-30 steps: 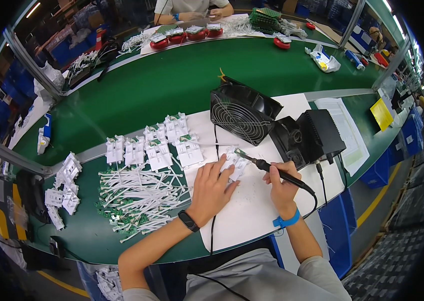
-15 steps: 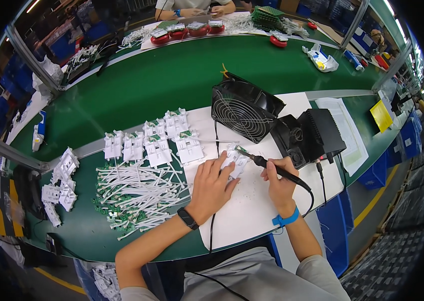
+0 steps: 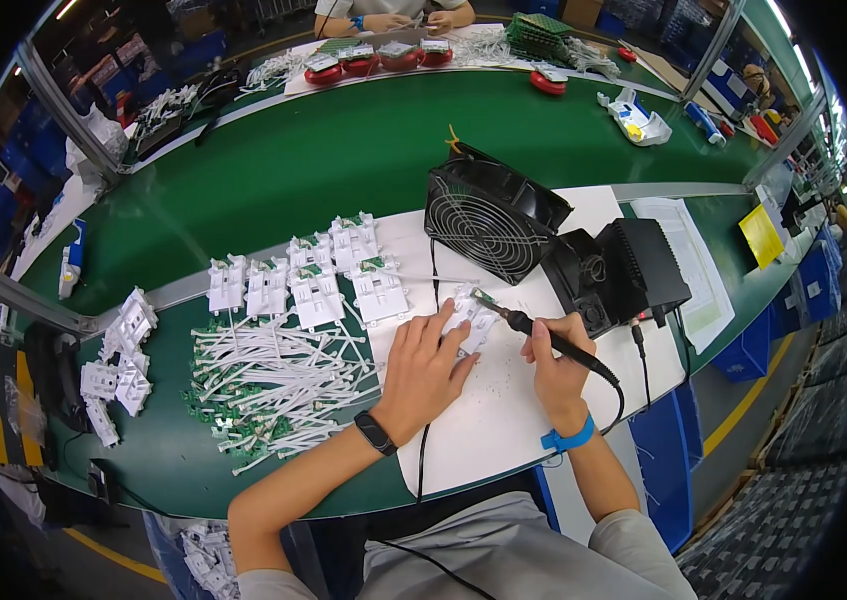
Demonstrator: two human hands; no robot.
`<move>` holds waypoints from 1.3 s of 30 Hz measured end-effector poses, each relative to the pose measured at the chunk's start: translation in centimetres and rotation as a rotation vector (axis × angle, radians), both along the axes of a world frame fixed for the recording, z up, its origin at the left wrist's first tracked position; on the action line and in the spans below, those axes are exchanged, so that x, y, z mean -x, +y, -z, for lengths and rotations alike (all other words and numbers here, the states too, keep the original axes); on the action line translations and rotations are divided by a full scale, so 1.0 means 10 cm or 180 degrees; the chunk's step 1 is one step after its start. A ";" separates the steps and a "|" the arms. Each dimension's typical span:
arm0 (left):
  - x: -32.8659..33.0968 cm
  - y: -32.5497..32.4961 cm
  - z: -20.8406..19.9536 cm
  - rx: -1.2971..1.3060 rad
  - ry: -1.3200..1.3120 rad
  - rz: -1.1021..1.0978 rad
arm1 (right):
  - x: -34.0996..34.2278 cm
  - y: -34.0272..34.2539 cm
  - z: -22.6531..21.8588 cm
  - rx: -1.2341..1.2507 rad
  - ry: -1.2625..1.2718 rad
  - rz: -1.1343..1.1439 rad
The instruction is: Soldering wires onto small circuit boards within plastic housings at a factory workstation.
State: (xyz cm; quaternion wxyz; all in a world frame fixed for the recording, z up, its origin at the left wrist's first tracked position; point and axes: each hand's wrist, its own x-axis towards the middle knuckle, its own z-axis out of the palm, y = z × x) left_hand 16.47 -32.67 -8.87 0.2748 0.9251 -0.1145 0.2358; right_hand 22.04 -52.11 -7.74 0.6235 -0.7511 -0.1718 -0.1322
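Note:
My right hand (image 3: 558,365) grips a black soldering iron (image 3: 573,350) like a pen, its tip down at a small green circuit board (image 3: 484,298). That board sits at the far end of a white plastic housing (image 3: 473,325) lying on a white sheet (image 3: 503,420). My left hand (image 3: 421,375) holds the housing down, fingers stretched along its left side and thumb by its near edge, partly covering it. Left of this hand lies a pile of white cables (image 3: 278,365) with small green boards. Several white housings with green boards (image 3: 318,295) stand in rows behind the pile.
A black fan (image 3: 488,220) with a wire guard stands behind the work, beside a black soldering station box (image 3: 643,265). More white housings (image 3: 128,350) lie at the far left. Printed papers (image 3: 688,270) are on the right. Across the green bench (image 3: 343,150), another person's hands (image 3: 403,22) work.
The view has shifted very slightly. Both hands, the soldering iron and the housing keep practically the same places.

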 end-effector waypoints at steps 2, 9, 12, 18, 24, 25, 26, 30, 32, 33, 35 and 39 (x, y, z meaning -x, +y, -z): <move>0.00 0.00 0.00 -0.0014 0.0008 -0.0005 | 0.01 -0.01 -0.01 0.0020 -0.0004 0.0031; 0.01 -0.02 -0.03 -0.0033 -0.0021 -0.0040 | 0.00 -0.03 -0.01 -0.0091 0.0138 -0.0017; 0.01 -0.01 -0.02 -0.0065 -0.0001 -0.0083 | 0.00 -0.01 -0.01 -0.0066 0.0039 -0.0060; 0.00 -0.01 0.00 -0.0021 -0.0032 -0.0076 | 0.02 -0.17 0.09 -0.0422 -0.0034 0.0272; 0.00 -0.01 -0.01 -0.0022 -0.0020 -0.0064 | 0.01 -0.19 0.10 -0.0467 -0.0159 0.0227; 0.00 -0.01 -0.01 -0.0016 -0.0011 -0.0069 | 0.01 -0.19 0.09 -0.0432 -0.0119 0.0201; 0.01 -0.01 -0.01 -0.0014 -0.0017 -0.0072 | 0.01 -0.19 0.09 -0.0401 -0.0095 0.0175; 0.01 -0.01 0.00 0.0016 -0.0023 -0.0064 | -0.01 -0.20 0.13 -0.0379 -0.0120 0.0174; 0.01 -0.01 0.00 0.0026 -0.0033 -0.0059 | 0.00 -0.20 0.12 -0.0323 -0.0098 0.0205; 0.01 -0.01 0.00 0.0028 -0.0029 -0.0063 | 0.00 -0.20 0.12 -0.0321 -0.0094 0.0202; 0.01 -0.01 -0.01 0.0018 -0.0013 -0.0064 | 0.01 -0.20 0.12 -0.0103 -0.0125 0.0368; 0.00 -0.01 0.00 0.0012 -0.0018 -0.0066 | 0.01 -0.23 0.14 0.0059 -0.0166 0.0466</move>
